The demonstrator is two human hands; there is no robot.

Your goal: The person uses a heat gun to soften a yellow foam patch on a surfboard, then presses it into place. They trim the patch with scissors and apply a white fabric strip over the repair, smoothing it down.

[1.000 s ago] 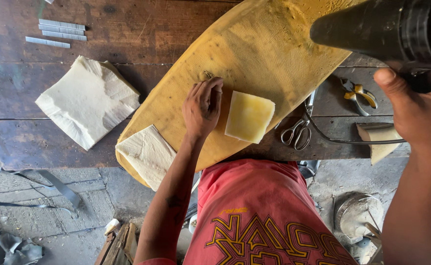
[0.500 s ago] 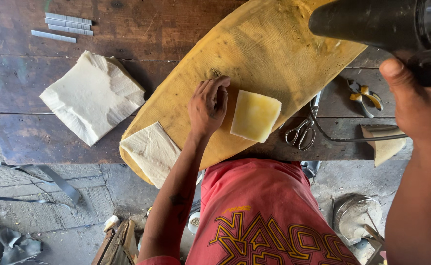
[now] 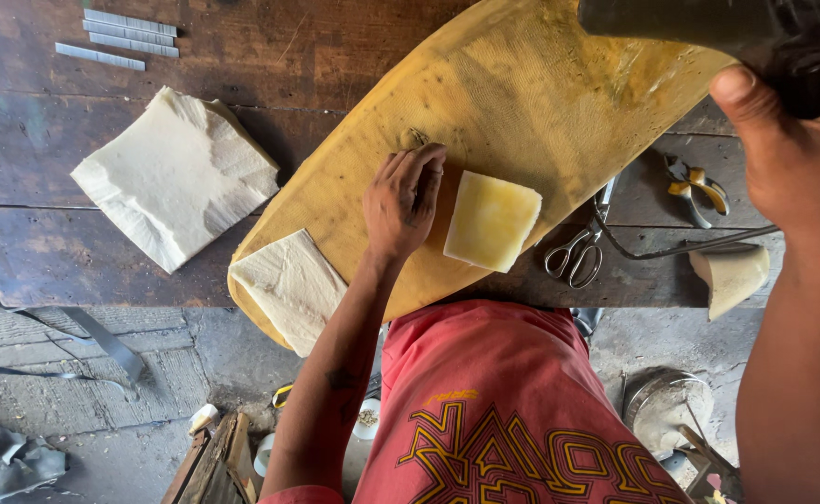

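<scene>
A long yellow oval board (image 3: 522, 103) lies slanted across a dark wooden table (image 3: 270, 56). My left hand (image 3: 405, 201) rests flat on the board, fingers together, touching the left edge of a square yellowish patch (image 3: 491, 221) that lies on the board. My right hand (image 3: 792, 159) is raised at the top right, closed around the handle of a black heat-gun-like tool (image 3: 718, 28) whose barrel points left over the board. A pale cloth square (image 3: 288, 285) lies on the board's near end.
A stack of pale cloth squares (image 3: 176, 177) lies on the table at left, metal strips (image 3: 120, 37) beyond it. Scissors (image 3: 573, 252), pliers (image 3: 690, 187), a cable and a cloth piece (image 3: 732, 275) sit at right. Scrap and containers lie on the floor.
The view has drifted slightly, and the black tool sits higher and further right in frame. My left hand stays on the board beside the patch.
</scene>
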